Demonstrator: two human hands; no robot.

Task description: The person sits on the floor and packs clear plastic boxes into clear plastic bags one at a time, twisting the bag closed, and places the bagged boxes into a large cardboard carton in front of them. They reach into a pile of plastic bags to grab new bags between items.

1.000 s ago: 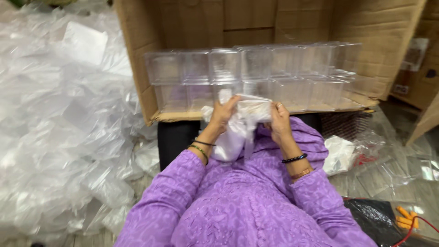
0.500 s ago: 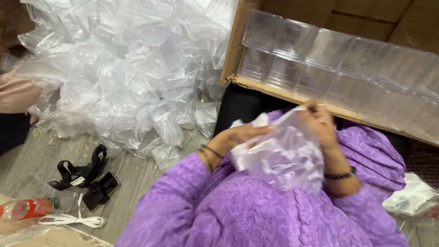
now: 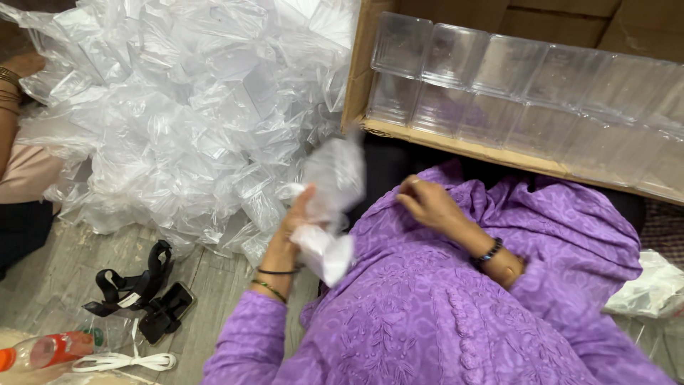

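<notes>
Here the left hand (image 3: 291, 227) is closed around a crumpled clear bag (image 3: 329, 207), gripping it near its middle so that a blurred upper part sticks up toward the box and a whiter lower part hangs down over the purple lap (image 3: 427, 314). The bag sits near the centre of the scene, just right of the big heap of clear bags (image 3: 185, 114) and just near of the cardboard box (image 3: 360, 71). The right hand (image 3: 427, 203) is apart from the bag, to its right, resting on the purple cloth with its fingers loosely curled and nothing in it. A dark bead bracelet (image 3: 490, 250) circles the right wrist, and thin bangles (image 3: 274, 279) circle the left one. The box lies open on its side at far right, with two rows of clear plastic containers (image 3: 513, 85) stacked inside, touching one another. The heap fills the far left of the floor. At the left edge another person's arm (image 3: 11, 107) shows, with gold bangles, touching the heap. On the near-left floor lies a black strap (image 3: 135, 285) with a small dark device, beside it a white cord (image 3: 121, 362) and a bottle (image 3: 43, 351) with an orange cap. At the right edge lies a white bag (image 3: 648, 289).
</notes>
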